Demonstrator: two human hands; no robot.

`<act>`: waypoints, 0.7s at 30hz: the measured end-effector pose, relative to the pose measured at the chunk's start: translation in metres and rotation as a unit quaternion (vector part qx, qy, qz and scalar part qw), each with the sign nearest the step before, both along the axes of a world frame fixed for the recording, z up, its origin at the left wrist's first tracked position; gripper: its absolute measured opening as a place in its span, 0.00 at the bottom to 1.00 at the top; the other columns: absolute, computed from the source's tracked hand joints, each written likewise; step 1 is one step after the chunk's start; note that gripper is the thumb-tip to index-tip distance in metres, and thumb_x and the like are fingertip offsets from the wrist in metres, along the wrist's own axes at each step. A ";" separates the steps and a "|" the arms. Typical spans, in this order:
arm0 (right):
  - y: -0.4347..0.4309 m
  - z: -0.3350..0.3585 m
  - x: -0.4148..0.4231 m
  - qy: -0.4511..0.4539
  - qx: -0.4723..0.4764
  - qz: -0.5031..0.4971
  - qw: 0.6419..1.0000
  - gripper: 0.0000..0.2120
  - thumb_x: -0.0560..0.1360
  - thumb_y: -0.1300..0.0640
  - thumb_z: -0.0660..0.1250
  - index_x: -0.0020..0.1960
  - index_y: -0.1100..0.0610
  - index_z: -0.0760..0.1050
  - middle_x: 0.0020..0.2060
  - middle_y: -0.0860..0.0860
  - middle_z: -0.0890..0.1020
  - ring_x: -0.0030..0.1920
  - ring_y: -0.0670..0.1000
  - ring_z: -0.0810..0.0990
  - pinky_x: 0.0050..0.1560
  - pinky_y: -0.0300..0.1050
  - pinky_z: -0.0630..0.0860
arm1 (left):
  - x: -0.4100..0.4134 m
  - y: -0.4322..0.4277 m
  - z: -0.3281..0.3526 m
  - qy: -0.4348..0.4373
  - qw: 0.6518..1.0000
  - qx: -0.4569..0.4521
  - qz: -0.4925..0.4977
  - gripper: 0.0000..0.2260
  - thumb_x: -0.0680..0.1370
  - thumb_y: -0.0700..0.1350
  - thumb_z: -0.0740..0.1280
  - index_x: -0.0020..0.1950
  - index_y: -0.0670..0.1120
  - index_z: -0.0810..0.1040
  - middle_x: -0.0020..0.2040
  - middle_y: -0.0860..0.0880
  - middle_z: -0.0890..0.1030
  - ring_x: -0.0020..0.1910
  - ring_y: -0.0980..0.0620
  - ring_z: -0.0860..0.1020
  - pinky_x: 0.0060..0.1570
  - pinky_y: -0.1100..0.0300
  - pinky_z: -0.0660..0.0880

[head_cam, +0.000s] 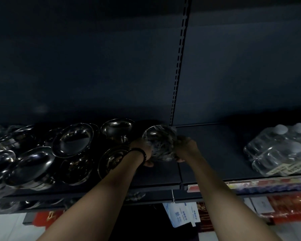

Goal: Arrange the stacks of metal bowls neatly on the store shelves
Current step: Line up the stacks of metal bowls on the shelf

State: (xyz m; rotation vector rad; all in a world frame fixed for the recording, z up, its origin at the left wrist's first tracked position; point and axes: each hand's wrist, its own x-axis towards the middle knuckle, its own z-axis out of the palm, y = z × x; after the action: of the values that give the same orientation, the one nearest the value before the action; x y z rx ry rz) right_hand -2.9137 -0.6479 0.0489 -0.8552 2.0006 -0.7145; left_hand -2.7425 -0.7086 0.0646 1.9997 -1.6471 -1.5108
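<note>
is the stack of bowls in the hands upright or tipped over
Tipped. The wrapped stack of bowls leans on its side, its open mouth facing up and left, held between the left hand and right hand.

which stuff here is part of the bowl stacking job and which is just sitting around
Job: wrapped bowl stack held between left hand and right hand; loose metal bowls; shelf.
Bystanders: pack of clear containers; red packages; hanging paper tags.

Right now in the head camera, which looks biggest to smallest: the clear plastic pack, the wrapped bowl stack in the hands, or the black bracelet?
1. clear plastic pack, biggest
2. wrapped bowl stack
3. black bracelet, smallest

The pack and stack sit similarly far, so this seems fair.
</note>
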 end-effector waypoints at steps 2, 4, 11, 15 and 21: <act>0.002 -0.003 -0.001 0.004 -0.001 -0.012 1.000 0.10 0.80 0.54 0.68 0.53 0.58 0.86 0.43 0.59 0.88 0.38 0.57 0.89 0.39 0.57 0.88 | -0.002 0.003 0.004 -0.016 1.000 0.010 -0.004 0.15 0.85 0.41 0.62 0.69 0.34 0.75 0.57 0.37 0.83 0.41 0.41 0.84 0.32 0.54 0.84; 0.005 -0.006 -0.002 0.017 0.000 -0.009 1.000 0.12 0.81 0.55 0.66 0.52 0.61 0.85 0.41 0.61 0.88 0.40 0.59 0.90 0.43 0.58 0.88 | -0.005 0.008 0.009 -0.047 0.999 0.006 -0.014 0.15 0.86 0.41 0.62 0.68 0.34 0.75 0.55 0.39 0.83 0.44 0.40 0.84 0.22 0.61 0.78; 0.008 -0.011 0.004 0.069 0.020 0.010 0.997 0.16 0.83 0.51 0.63 0.55 0.62 0.84 0.49 0.61 0.87 0.50 0.61 0.88 0.55 0.56 0.86 | 0.006 0.012 0.016 -0.081 0.993 -0.025 -0.082 0.15 0.85 0.45 0.61 0.64 0.36 0.79 0.56 0.41 0.84 0.54 0.40 0.84 0.47 0.55 0.82; 0.027 -0.009 0.030 0.125 -0.059 -0.089 0.986 0.21 0.84 0.48 0.63 0.71 0.61 0.74 0.63 0.62 0.80 0.63 0.64 0.80 0.55 0.49 0.74 | 0.042 0.034 0.026 0.001 0.992 -0.114 -0.062 0.08 0.82 0.52 0.63 0.57 0.50 0.75 0.53 0.43 0.85 0.45 0.42 0.86 0.40 0.53 0.83; 0.074 -0.014 0.116 0.147 -0.304 -0.123 0.933 0.03 0.81 0.59 0.67 0.50 0.54 0.78 0.38 0.45 0.79 0.37 0.43 0.77 0.39 0.38 0.70 | 0.149 0.067 0.013 -0.034 0.967 -0.247 -0.046 0.06 0.81 0.48 0.68 0.45 0.53 0.82 0.40 0.56 0.84 0.38 0.57 0.83 0.37 0.65 0.75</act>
State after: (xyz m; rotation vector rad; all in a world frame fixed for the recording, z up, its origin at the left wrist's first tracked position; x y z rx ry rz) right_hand -2.7976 -0.5735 0.0349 -1.1234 2.2034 -1.4767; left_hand -2.5938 -0.6415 0.0777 1.7335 -1.9293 -0.9307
